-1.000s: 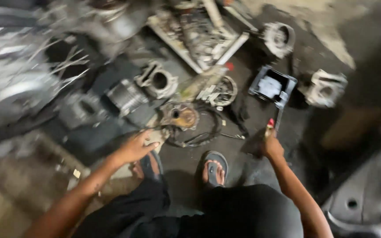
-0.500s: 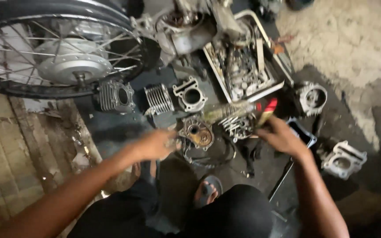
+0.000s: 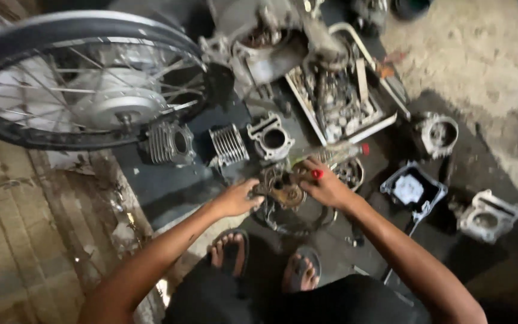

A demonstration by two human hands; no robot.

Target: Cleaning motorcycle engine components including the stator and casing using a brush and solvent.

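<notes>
Head view, looking down at a person squatting on the floor. Both hands meet on a round, rusty engine part point(image 3: 284, 193) lying on the floor just ahead of the sandalled feet point(image 3: 265, 264). The left hand point(image 3: 237, 198) has its fingers curled against the part's near-left edge; the right hand point(image 3: 325, 186) closes over its far-right edge with a small red-tipped object point(image 3: 318, 174) held between thumb and fingers. How firmly either hand grips cannot be told from the blur. The engine appears already stripped: the part lies loose among others, and nothing shows reassembly begun. Beyond the hands stand three finned cylinder blocks point(image 3: 229, 144) in a row; further off, a tray of small parts point(image 3: 337, 102) and the engine casing point(image 3: 259, 54). Beyond and to the left hangs a spoked wheel point(image 3: 85, 90). To the right of the right hand lie a square cover point(image 3: 412, 191) and two more castings point(image 3: 487, 217), crowding the floor around the part
</notes>
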